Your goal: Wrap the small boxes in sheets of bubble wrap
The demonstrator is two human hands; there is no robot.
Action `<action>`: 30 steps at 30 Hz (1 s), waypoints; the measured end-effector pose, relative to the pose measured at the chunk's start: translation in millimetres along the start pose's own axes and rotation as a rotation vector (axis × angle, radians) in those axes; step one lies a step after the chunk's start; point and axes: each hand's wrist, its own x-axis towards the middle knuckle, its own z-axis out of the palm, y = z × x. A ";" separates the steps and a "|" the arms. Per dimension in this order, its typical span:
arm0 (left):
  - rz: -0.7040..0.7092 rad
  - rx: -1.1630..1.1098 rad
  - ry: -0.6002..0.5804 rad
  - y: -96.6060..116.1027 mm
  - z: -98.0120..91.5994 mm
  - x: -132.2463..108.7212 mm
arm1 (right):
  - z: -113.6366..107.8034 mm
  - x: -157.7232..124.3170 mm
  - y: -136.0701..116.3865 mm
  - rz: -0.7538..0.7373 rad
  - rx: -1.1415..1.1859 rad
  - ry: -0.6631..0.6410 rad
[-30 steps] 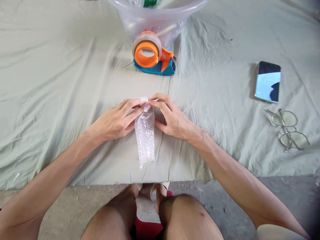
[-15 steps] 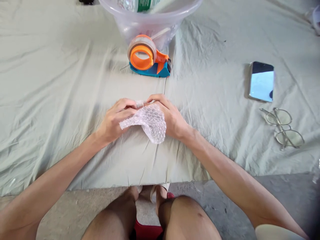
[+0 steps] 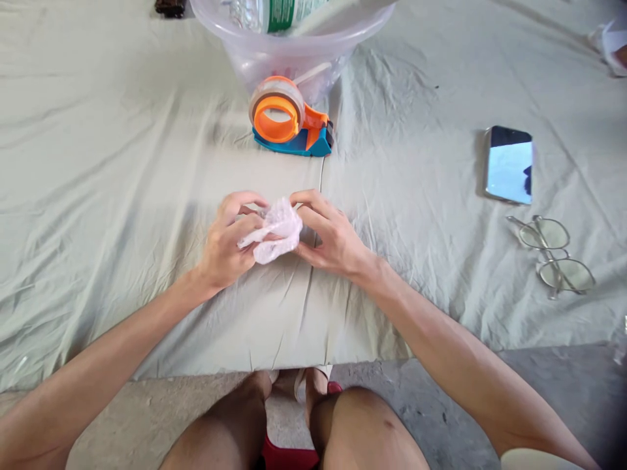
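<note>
A crumpled piece of bubble wrap [image 3: 279,228] is bunched up between my hands, over the cloth-covered table near its front edge. My left hand [image 3: 234,238] grips it from the left, fingers curled round its side. On the other side, my right hand [image 3: 326,232] has its fingers bent and its fingertips at the wrap's right edge. Whether anything lies inside the wrap is hidden. Beyond the hands stands an orange and blue tape dispenser [image 3: 292,121] with a roll of tape on it.
Behind the dispenser is a translucent plastic tub [image 3: 294,49] holding a bottle with a green label [image 3: 281,14]. A phone [image 3: 509,164] and eyeglasses [image 3: 551,253] lie on the grey-green tablecloth [image 3: 416,196] at right. A dark object [image 3: 170,8] sits at the far left.
The bubble wrap has been folded into a smaller bundle, its loose flap no longer hanging toward me. My right hand's fingers have opened somewhat and show more.
</note>
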 end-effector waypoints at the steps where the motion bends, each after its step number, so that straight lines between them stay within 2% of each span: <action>1: -0.035 -0.018 -0.010 0.0 0.1 -1.4 | 2.2 0.0 -1.1 0.021 0.000 0.015; 6: -0.185 -0.015 -0.058 -4.2 0.1 -5.5 | 8.6 1.2 -6.7 0.127 0.069 0.087; 12: -0.303 -0.105 0.029 -4.2 5.9 -2.8 | 9.6 6.2 -12.5 0.147 0.188 0.195; 16: -0.258 -0.052 0.032 2.0 9.5 -2.3 | 10.3 9.1 -14.6 0.172 0.225 0.227; 23: -0.141 -0.045 0.163 2.6 11.7 -5.4 | 10.3 10.3 -16.8 0.283 0.255 0.233; 28: -0.084 0.237 0.114 4.7 1.9 -3.5 | 9.9 10.6 -17.4 0.328 0.273 0.242; 30: -0.048 0.255 0.095 7.5 -0.1 -4.9 | 9.7 9.8 -17.0 0.333 0.280 0.237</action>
